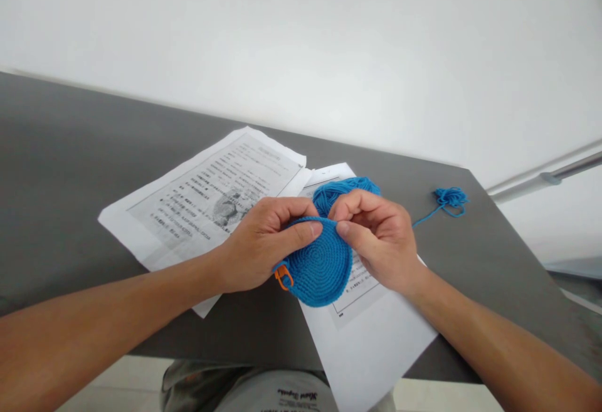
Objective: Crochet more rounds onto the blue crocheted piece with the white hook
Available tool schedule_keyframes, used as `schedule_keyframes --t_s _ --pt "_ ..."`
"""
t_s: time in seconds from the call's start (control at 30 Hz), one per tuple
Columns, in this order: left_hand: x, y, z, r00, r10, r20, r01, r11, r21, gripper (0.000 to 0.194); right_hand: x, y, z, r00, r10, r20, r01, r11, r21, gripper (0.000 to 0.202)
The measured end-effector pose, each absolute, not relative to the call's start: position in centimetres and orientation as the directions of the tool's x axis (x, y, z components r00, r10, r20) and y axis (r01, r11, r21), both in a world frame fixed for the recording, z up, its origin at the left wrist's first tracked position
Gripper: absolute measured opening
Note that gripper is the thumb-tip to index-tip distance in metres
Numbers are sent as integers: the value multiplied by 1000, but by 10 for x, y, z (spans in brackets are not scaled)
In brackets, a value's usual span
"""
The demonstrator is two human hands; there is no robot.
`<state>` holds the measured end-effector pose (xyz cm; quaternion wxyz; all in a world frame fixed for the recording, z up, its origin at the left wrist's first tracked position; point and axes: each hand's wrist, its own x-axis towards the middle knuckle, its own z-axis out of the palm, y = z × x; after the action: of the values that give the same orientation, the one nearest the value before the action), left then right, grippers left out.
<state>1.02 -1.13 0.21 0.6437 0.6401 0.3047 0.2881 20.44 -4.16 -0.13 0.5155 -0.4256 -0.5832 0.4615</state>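
A round blue crochet piece [317, 268] with spiral rows is held up over the papers. My left hand [268, 236] is closed on its upper left edge, thumb lying across the front. With thumb and index finger pinched, my right hand [379, 236] grips the upper right rim; whether a hook is inside those fingers is hidden. An orange stitch marker [283, 276] hangs at the piece's left edge, just below my left hand. Behind both hands lies a blue yarn skein [343, 191], partly covered by them.
Printed sheets [202, 195] lie on the grey table [70, 148], one [371, 343] overhanging the front edge. A small tangle of blue yarn [450, 200] sits at the right, its strand running toward my right hand. A white wall [291, 42] stands behind.
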Motion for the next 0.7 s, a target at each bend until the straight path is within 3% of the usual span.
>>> schedule_keyframes --t_s 0.7 --pt "9 -12 0 656 754 -29 40 4 999 30 202 -41 -2 -93 969 229 54 235 -971 10"
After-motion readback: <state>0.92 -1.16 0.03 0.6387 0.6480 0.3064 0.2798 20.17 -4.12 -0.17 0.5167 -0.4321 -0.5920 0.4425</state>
